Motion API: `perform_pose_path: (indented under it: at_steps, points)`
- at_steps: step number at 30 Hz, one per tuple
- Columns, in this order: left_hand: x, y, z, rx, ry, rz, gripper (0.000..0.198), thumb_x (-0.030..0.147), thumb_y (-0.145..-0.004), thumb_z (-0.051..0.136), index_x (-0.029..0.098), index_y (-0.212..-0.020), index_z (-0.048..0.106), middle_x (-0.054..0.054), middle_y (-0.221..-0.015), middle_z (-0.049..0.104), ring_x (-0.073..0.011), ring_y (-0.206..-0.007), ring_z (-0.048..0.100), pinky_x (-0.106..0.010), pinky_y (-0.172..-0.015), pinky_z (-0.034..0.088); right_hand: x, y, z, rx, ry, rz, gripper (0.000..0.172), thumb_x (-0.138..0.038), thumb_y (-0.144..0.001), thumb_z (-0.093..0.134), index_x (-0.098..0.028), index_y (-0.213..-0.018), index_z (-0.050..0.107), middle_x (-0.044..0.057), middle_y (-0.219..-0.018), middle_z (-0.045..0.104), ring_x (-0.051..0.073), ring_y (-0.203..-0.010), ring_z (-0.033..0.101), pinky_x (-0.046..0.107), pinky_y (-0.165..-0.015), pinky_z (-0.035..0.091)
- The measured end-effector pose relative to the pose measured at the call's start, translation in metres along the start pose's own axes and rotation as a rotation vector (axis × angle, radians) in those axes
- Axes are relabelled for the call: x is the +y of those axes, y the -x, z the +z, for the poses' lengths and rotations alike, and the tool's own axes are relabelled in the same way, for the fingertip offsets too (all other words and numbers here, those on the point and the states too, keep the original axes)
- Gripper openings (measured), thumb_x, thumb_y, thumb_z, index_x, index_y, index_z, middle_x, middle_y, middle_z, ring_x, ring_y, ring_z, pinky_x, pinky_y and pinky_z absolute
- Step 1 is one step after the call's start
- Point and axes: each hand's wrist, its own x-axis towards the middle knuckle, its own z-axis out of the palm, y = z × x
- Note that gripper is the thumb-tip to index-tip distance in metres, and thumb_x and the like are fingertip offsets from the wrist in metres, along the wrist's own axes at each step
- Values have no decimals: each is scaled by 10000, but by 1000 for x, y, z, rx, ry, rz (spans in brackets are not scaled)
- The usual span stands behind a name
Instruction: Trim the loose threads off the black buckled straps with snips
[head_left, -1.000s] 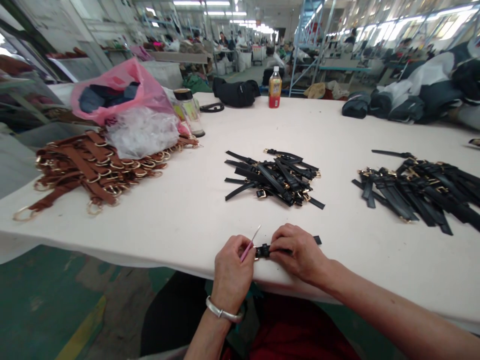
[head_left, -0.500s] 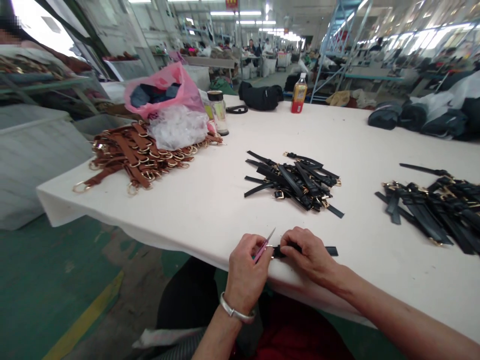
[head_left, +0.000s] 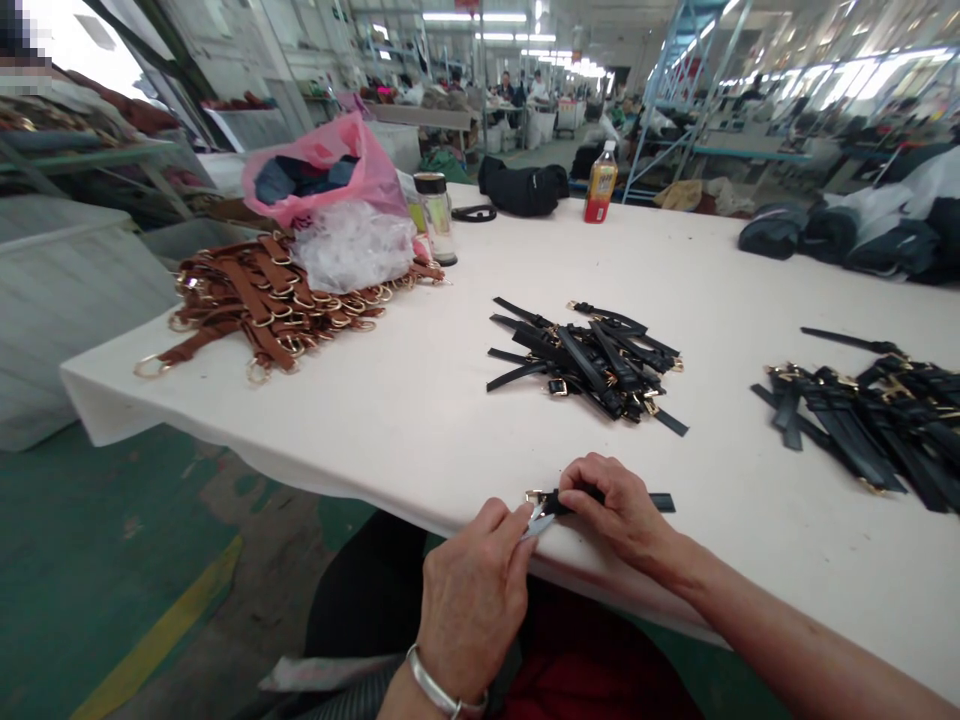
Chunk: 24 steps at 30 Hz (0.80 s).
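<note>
At the table's near edge, a black strap (head_left: 662,502) lies flat with its gold buckle (head_left: 534,496) to the left. My right hand (head_left: 619,510) pinches the strap just right of the buckle and presses it on the white surface. My left hand (head_left: 476,590), with a silver bangle on the wrist, is closed around a small metal tool (head_left: 538,524), its bright blades pointing at the strap beside the buckle. The fingers hide the tool's handle. Beyond the hands is a loose pile of black buckled straps (head_left: 592,360).
More black straps (head_left: 862,410) lie on the right of the white table (head_left: 360,420). Brown straps with rings (head_left: 247,300), a pink bag (head_left: 322,175), a jar (head_left: 435,220) and a drink bottle (head_left: 601,185) stand farther back. Dark bundles (head_left: 525,188) rest at the far edge.
My left hand has shifted down and left and turned, uncovering the buckle. The tool now points right, its blades by the strap, instead of upward. My right hand has barely moved.
</note>
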Motion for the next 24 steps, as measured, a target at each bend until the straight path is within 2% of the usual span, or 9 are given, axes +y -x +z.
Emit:
perform_pose_path:
  at_steps: [10,18,24]
  points:
    - [-5,-6,-6,-77,82,8,263,296,-941,352,335,-1060,583,31,-866,572,-133,-752,568,-265,-661,359,3,2,-1,-4,-30,-90,171,-287,-888,529,-210,-746,585,-5,-717,619,158,-727,525,317,-726,358]
    - [-9,-9,-16,-103,84,27,229,299,-927,383,322,-978,605,29,-849,574,-136,-769,571,-252,-679,373,0,1,-2,-19,-30,-70,167,-283,-891,522,-210,-752,579,-7,-729,629,160,-736,531,330,-740,352]
    - [-8,-7,-14,-104,38,35,253,298,-931,368,349,-1048,586,32,-875,580,-135,-754,576,-259,-673,376,-1,1,-2,-14,-22,-64,176,-288,-891,518,-209,-746,579,-6,-711,618,159,-722,531,327,-730,355]
